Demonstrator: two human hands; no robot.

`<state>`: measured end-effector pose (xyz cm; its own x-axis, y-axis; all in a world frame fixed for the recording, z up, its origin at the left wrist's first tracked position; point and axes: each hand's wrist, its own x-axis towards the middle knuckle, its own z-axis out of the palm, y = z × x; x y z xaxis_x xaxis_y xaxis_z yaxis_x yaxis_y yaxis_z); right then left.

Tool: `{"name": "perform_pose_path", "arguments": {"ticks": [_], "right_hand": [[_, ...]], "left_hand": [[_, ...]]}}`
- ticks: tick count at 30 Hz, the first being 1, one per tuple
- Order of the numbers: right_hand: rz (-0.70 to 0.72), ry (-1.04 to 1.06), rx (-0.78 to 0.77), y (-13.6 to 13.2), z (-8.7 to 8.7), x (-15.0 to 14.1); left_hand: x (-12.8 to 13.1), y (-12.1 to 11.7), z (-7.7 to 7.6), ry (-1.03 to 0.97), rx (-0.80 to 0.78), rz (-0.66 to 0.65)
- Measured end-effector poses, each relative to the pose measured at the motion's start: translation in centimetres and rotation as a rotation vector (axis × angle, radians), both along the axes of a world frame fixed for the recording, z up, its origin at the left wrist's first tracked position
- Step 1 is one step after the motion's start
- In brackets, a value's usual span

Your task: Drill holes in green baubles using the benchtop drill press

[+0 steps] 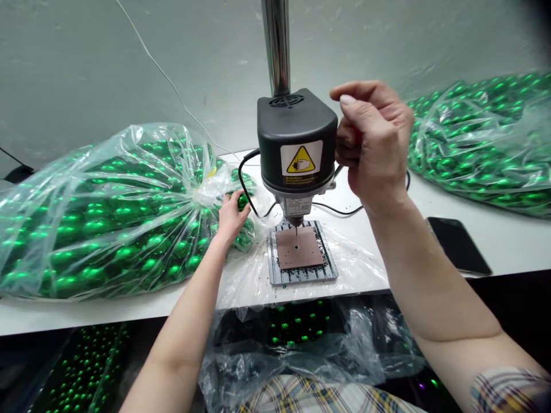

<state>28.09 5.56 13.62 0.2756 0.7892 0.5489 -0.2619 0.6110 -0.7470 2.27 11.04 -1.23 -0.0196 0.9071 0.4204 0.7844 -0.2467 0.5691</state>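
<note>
My left hand (233, 217) reaches to the gathered mouth of a clear plastic bag (202, 192) full of shiny green balls. Its fingers curve round a green ball (243, 201) there. A small bench drill press (297, 137) with a black motor housing stands in the middle. Close against the right side of that housing is my right hand (376, 135), its fingers curled; whatever they grip is hidden. Under the drill bit (297, 230) a brown square board (301, 258) with a small hole lies on the grey slotted base (303, 280), with dark crumbs scattered about.
Another bag of green balls (482, 143) lies at the right. A black phone (458, 244) rests near the white table's (189, 301) front edge. Black cables (344, 212) run behind the drill. Below the edge, clear plastic (310, 350) and more green balls (297, 327) show.
</note>
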Motion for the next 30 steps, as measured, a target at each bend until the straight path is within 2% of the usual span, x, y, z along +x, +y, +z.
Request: {"name": "perform_pose_path", "arguments": {"ticks": [2, 3, 6, 8, 11, 18, 24, 30], "right_hand": [[-0.008, -0.007, 0.011, 0.2, -0.1, 0.0], [-0.011, -0.013, 0.016, 0.3, -0.1, 0.1], [-0.009, -0.033, 0.022, 0.2, -0.2, 0.1], [-0.013, -0.049, 0.028, 0.2, -0.2, 0.1], [-0.022, -0.091, 0.012, 0.2, -0.2, 0.1], [-0.021, -0.053, -0.018, 0.2, -0.2, 0.0], [-0.003, -0.03, 0.015, 0.3, -0.3, 0.0], [-0.007, -0.048, 0.007, 0.2, -0.1, 0.2]], "left_hand": [[0.1, -3.9, -0.2, -0.193, 0.058, 0.05], [0.5, -5.9, -0.5, -0.337, 0.054, 0.036], [2.8, -10.6, -2.0, -0.713, -0.157, -0.193], [4.5, -12.0, -3.2, -0.83, -0.283, -0.3], [6.2, -11.9, -4.5, -0.846, -0.317, -0.334], [7.2, -10.7, -5.6, -0.564, -0.192, -0.292], [7.8, -9.2, -6.6, -0.586, -0.229, -0.335], [7.2, -8.1, -7.4, -0.598, -0.267, -0.394]]}}
